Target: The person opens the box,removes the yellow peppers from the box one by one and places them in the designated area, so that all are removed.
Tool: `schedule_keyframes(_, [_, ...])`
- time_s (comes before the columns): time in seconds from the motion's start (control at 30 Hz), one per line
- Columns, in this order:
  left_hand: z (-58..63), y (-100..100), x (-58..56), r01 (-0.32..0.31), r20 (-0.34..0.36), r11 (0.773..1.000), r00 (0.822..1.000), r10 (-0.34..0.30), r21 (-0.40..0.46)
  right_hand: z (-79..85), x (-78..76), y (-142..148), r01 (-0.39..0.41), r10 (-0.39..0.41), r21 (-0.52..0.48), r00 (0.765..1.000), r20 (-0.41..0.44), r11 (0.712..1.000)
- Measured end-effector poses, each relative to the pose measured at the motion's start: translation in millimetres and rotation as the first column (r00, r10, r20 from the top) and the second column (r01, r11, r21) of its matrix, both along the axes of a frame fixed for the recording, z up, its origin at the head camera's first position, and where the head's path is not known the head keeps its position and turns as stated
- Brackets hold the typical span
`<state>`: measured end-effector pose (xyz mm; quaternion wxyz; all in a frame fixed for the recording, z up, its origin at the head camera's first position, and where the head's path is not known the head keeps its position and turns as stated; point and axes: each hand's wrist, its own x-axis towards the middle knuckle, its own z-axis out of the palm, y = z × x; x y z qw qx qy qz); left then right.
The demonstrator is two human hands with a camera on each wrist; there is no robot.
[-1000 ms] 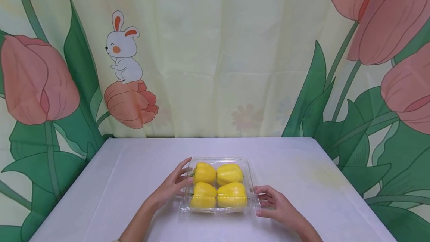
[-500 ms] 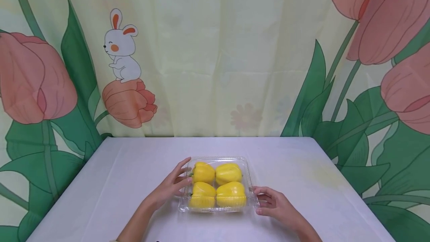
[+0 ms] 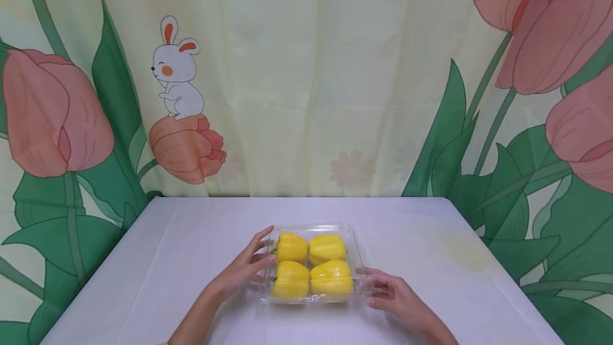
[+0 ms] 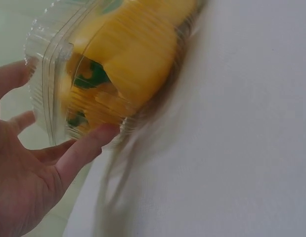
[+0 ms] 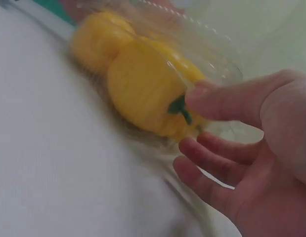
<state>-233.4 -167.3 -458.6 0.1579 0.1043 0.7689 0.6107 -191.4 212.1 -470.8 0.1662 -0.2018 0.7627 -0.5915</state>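
A clear plastic clamshell container [image 3: 313, 227] on the table holds several yellow bell peppers [image 3: 331, 277]. My left hand [image 3: 239, 270] holds the container's left side, fingers spread along it. The left wrist view shows its thumb [image 4: 91, 148] against the lower wall and its fingers near the ridged rim [image 4: 39, 94]. My right hand [image 3: 397, 298] is at the front right corner of the container. The right wrist view shows that thumb [image 5: 222, 101] on the clear plastic by a pepper's green stem [image 5: 180, 108], with the other fingers curled below.
A white cloth covers the table [image 3: 201, 228], which reaches back to a curtain [image 3: 287, 95]. Tulips, leaves and a rabbit are printed on the curtain. A faint yellowish patch [image 3: 466, 252] marks the cloth at the right.
The right hand has shifted slightly at the front right corner, and the container's front edge looks slightly raised there. The left hand keeps its place. The head view has swayed a little.
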Motion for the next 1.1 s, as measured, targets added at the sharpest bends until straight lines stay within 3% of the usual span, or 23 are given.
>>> schedule_keyframes(0.13, [1.8, 1.2, -0.7, -0.005, -0.001, 1.0, 1.0, 0.005, 0.011, 0.5, -1.0, -0.9, -0.083, 0.08, -0.017, 0.987, -0.143, 0.996])
schedule_keyframes(0.2, [2.3, 1.5, -1.1, -0.018, 0.003, 1.0, 1.0, 0.018, 0.011, 0.7, -1.8, -1.0, -0.097, 0.093, -0.016, 0.982, -0.167, 0.995])
schedule_keyframes(0.43, [1.2, 0.8, -0.8, -0.045, 0.018, 0.999, 0.999, 0.045, 0.015, 2.1, -3.3, -1.0, -0.072, 0.075, 0.049, 0.994, -0.076, 0.996])
schedule_keyframes(0.57, [0.5, 0.9, -1.2, -0.048, 0.019, 0.999, 0.999, 0.047, 0.012, 1.2, -4.0, 1.6, -0.068, 0.074, 0.073, 0.994, -0.084, 0.995])
schedule_keyframes(0.73, [0.5, 1.3, -2.4, -0.053, 0.017, 0.999, 0.998, 0.053, 0.012, -0.3, -4.5, 3.9, -0.076, 0.082, 0.063, 0.993, -0.085, 0.995])
schedule_keyframes(1.1, [0.7, 2.0, -3.4, -0.056, 0.015, 0.998, 0.998, 0.055, 0.012, 3.5, 0.4, 4.7, -0.019, 0.019, 0.001, 0.999, 0.045, 1.0])
